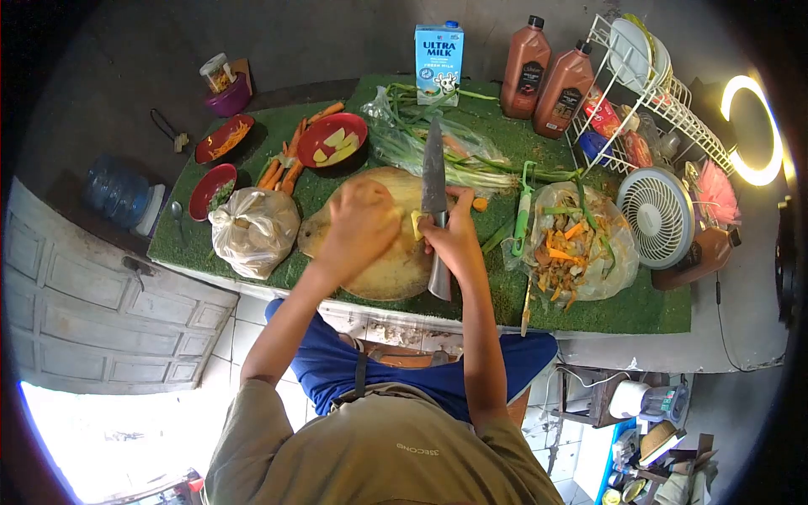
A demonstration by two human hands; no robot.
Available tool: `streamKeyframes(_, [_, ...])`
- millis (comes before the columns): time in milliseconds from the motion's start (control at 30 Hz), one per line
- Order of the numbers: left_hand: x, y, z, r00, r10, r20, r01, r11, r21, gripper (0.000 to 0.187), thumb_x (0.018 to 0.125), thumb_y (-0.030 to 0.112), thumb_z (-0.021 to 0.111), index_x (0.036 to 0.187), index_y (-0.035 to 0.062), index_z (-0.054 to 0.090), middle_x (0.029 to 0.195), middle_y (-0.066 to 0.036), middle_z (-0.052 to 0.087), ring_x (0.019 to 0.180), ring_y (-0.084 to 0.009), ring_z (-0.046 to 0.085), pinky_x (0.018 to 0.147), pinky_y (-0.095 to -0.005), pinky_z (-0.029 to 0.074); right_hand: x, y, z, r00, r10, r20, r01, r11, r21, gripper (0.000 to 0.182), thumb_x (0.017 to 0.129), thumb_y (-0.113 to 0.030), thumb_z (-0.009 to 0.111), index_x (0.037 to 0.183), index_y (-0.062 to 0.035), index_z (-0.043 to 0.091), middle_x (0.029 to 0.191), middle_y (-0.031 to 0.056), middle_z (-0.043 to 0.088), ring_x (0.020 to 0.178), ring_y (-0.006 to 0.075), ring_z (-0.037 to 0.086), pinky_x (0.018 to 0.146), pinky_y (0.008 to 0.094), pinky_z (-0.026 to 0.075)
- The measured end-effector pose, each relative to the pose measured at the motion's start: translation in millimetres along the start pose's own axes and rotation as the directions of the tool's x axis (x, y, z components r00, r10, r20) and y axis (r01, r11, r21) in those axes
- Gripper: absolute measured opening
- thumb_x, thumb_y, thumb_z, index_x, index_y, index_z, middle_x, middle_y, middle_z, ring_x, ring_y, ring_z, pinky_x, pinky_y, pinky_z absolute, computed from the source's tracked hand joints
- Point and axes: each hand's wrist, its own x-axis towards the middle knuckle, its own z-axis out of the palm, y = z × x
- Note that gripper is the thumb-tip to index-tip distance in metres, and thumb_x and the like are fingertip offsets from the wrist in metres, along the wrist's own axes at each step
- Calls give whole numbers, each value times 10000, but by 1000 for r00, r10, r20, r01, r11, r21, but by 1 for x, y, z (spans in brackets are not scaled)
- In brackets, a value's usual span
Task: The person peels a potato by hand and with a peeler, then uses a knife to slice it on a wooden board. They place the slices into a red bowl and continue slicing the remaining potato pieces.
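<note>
My right hand point(455, 235) is closed around the handle of a large kitchen knife point(433, 172), its blade pointing away from me. A small pale-yellow piece point(417, 224), which looks like potato, is against the blade beside my right thumb. Over the round wooden cutting board point(379, 282) is my left hand point(366, 220), smeared by motion. Its fingers look curled, but I cannot see whether they hold anything. Just beyond the board, a red bowl point(352, 133) holds pale-yellow cut pieces. A small orange carrot piece point(480, 204) lies right of the knife.
Scallions point(480, 177) and carrots point(290, 160) lie behind the board. A green peeler point(523, 210) sits by a plastic bag of peelings point(572, 252). Left are a tied plastic bag point(252, 231) and smaller red bowls point(212, 190). A milk carton point(438, 67), bottles point(526, 71), dish rack point(640, 101) and fan point(656, 217) stand around.
</note>
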Motion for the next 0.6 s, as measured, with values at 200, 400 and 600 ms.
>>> streamKeyframes(200, [-3,-45,-28,989,-47,141,55,997,-47,299,921,295,635,1105,62,669,1150,-69,591,1198,-298,466,979,-458,394,1,-3,1,1000,6,-2,-6,999,-43,534,894,4,659,1267,-34,278,823,75,556,575,125,549,476,296,473])
streamKeyframes(400, [-1,-49,-21,946,-100,307,117,992,-39,327,925,323,646,1127,66,658,1106,-90,596,1097,-301,525,923,-464,418,2,1,2,1000,-31,-5,31,999,-18,544,888,-24,679,1259,-30,282,819,90,585,571,143,575,481,301,492])
streamKeyframes(600, [-5,-53,-6,983,60,174,-30,985,-170,311,958,265,604,1163,36,654,1091,-123,581,1091,-319,551,971,-430,434,0,-3,2,1000,-21,3,21,999,-31,554,896,-28,672,1279,-24,273,846,88,569,588,126,555,483,292,478])
